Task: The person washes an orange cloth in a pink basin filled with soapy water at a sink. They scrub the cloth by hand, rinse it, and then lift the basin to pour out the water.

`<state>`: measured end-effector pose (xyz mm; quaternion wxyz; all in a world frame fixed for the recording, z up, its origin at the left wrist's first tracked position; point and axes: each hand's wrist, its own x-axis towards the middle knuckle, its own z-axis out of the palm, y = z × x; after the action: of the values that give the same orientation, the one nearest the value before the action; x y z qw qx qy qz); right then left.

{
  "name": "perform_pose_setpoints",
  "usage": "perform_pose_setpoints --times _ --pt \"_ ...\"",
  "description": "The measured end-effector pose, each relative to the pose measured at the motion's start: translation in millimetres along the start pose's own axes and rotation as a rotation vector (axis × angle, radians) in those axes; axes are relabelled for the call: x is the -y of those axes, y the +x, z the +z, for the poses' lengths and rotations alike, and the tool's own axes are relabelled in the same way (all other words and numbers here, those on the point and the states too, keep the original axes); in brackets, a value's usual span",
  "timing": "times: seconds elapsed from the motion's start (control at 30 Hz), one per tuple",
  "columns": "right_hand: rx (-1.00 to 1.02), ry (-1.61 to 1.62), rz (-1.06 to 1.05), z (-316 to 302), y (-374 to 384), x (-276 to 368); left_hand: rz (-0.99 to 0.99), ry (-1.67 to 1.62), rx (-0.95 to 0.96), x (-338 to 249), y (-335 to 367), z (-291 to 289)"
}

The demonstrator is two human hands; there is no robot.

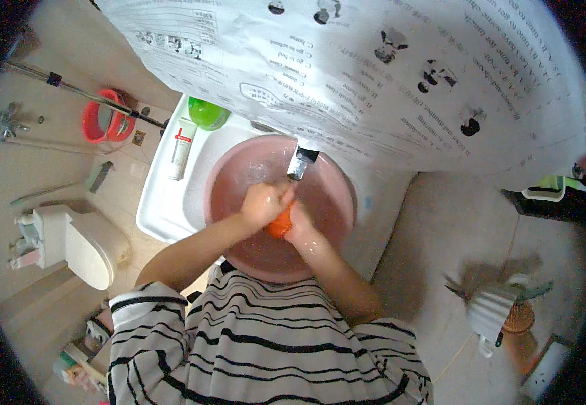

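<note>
Over a pink basin (213,196) of water, my two hands are close together beneath a metal faucet (298,165). My left hand (264,204) is curled into a loose fist against the upper side of a bright orange, rounded thing (279,224). My right hand (298,219) wraps its right side, with the fingers up by the left hand. Most of the orange thing is covered by the hands, and I cannot make out its kind. Both wrists look wet.
The basin sits in a white sink (161,202). On its left ledge are a white tube (181,152) and a green bottle (208,113). A large printed sheet (347,81) hangs over the far side. A toilet (90,253) stands left; a holder with utensils (492,310) is right.
</note>
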<state>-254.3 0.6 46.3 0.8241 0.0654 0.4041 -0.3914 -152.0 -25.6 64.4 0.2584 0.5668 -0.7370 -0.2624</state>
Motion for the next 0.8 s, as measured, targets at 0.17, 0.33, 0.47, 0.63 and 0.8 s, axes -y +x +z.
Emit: perform_pose_setpoints --times 0.17,0.33,0.47,0.63,0.8 --pt "-0.010 -0.088 -0.002 -23 -7 0 0.234 -0.043 0.115 -47 -17 -12" --pt "-0.247 -0.547 -0.072 -16 -24 29 -0.162 0.042 0.298 30 5 -5" --pt "-0.619 -1.715 -0.562 -75 4 57 -0.100 0.185 0.476 83 15 20" --pt "-0.439 -2.187 -0.264 -89 43 34 -0.128 0.630 0.715 52 17 48" --pt "-0.413 -2.213 -0.383 -107 74 28 -0.111 0.518 0.446 92 12 84"
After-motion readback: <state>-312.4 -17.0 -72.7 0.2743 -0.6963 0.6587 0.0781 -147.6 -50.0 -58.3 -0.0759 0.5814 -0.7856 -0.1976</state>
